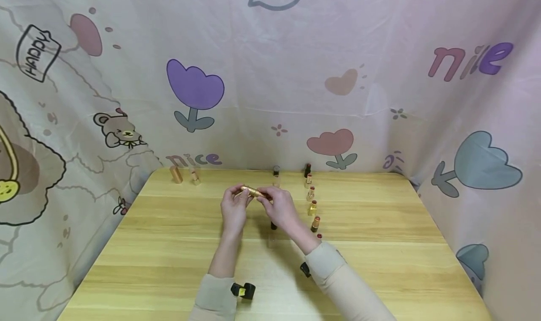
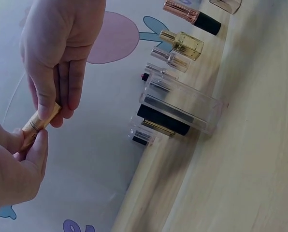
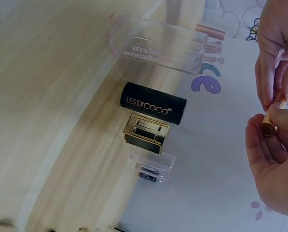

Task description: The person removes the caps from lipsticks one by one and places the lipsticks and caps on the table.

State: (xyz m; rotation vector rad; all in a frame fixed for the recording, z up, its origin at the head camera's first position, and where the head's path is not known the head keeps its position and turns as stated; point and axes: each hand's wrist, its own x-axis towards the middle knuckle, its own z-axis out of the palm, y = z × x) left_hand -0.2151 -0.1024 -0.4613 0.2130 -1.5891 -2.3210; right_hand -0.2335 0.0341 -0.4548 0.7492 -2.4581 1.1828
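Observation:
Above the back of the table, both hands hold a slim gold lipstick tube (image 1: pixel 252 191), tilted, with a ring around its middle. My left hand (image 1: pixel 234 211) pinches one end between thumb and fingers. My right hand (image 1: pixel 280 207) grips the other end. The left wrist view shows the right hand (image 2: pixel 64 43) above and the left hand (image 2: pixel 13 169) below, both on the tube (image 2: pixel 35 124). A round end of the tube (image 3: pixel 268 128) shows by the right hand in the right wrist view. Whether its two parts are joined cannot be told.
Uncapped lipsticks (image 1: pixel 312 208) stand in a row at the right. A middle row holds a clear cover (image 3: pixel 156 46), a black cap (image 3: pixel 153 103) and a gold-and-black cap (image 3: pixel 146 133). Two tubes, one copper-coloured (image 1: pixel 175 174), stand back left. A printed curtain (image 1: pixel 270 76) hangs behind.

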